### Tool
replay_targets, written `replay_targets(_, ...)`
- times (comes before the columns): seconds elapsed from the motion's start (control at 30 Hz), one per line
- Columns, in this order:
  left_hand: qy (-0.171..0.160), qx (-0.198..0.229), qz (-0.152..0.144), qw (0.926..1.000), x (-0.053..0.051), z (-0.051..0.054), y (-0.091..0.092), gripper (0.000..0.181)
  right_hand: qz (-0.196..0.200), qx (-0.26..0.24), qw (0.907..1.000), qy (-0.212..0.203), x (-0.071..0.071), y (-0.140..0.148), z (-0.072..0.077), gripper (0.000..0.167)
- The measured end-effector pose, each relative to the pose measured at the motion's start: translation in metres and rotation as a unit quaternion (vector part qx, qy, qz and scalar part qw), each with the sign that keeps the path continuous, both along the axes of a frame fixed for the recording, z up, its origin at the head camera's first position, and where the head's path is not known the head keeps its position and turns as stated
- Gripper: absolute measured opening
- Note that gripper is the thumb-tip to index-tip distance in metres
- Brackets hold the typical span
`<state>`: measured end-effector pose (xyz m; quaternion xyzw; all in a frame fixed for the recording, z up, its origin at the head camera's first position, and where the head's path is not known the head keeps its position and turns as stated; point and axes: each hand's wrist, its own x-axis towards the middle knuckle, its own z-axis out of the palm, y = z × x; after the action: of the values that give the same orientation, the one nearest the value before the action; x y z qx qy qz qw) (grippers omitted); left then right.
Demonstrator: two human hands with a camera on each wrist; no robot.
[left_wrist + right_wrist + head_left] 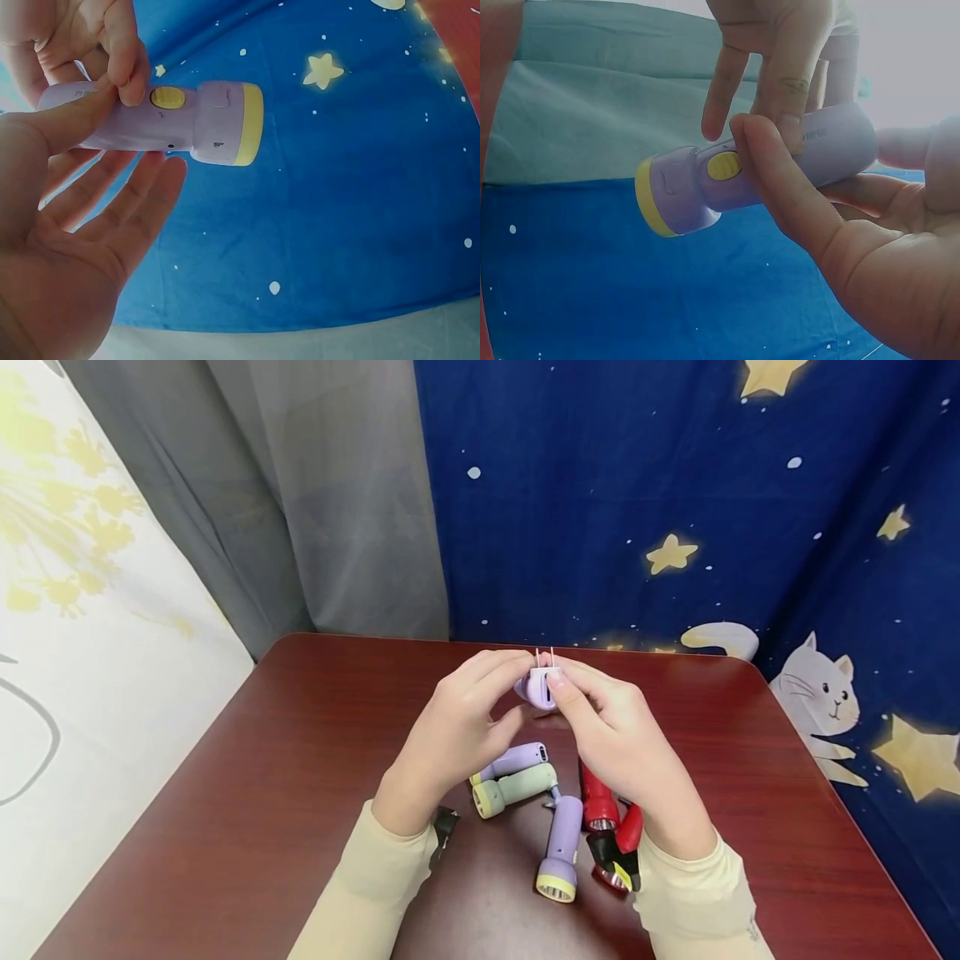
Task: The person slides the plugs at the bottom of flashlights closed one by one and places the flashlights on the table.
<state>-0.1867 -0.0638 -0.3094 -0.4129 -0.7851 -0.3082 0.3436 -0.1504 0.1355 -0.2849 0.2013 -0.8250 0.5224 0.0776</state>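
The lilac plug-in flashlight [537, 690] is held above the tabletop [247, 793], between the two hands; its tail, with two metal prongs and a dark slot, shows in the head view, while its yellow-rimmed lamp head shows in the wrist views; the left hand [468, 710] grips its left side, thumb on the barrel; the right hand [618, 727] grips its right side, thumb also against it; the fingers cover much of the barrel.

Below that flashlight in the head view, on the table, lie a second lilac flashlight [519, 761] and, just beside it, a green flashlight [527, 784]; lower again, a third lilac flashlight [564, 839]; below and to the right, a red flashlight [598, 797] with a black-and-red object [603, 847] near it, too covered to identify; the right forearm and sleeve partly block this cluster; beyond the held flashlight hangs a star-printed blue curtain [555, 543].
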Motion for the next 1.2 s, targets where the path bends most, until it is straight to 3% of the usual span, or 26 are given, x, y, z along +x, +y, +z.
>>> replay_targets(0.5,0.02,0.01,-0.016,0.9996,0.0026,0.0022,0.0041,0.046,-0.058,0.002,0.9983,0.012,0.0049,-0.0032,0.0014,0.038)
replay_targets(0.9,0.065,0.001,0.006,0.9979,0.0045,0.0013,0.0061,0.046,-0.078,-0.022,0.9967,0.003,0.0062,-0.0051,0.0031,0.037)
replay_targets(1.2,0.088,0.006,0.008,0.996,0.0029,0.0003,0.0065,0.043,-0.07,-0.038,0.9968,0.01,0.0067,-0.0056,0.0025,0.036)
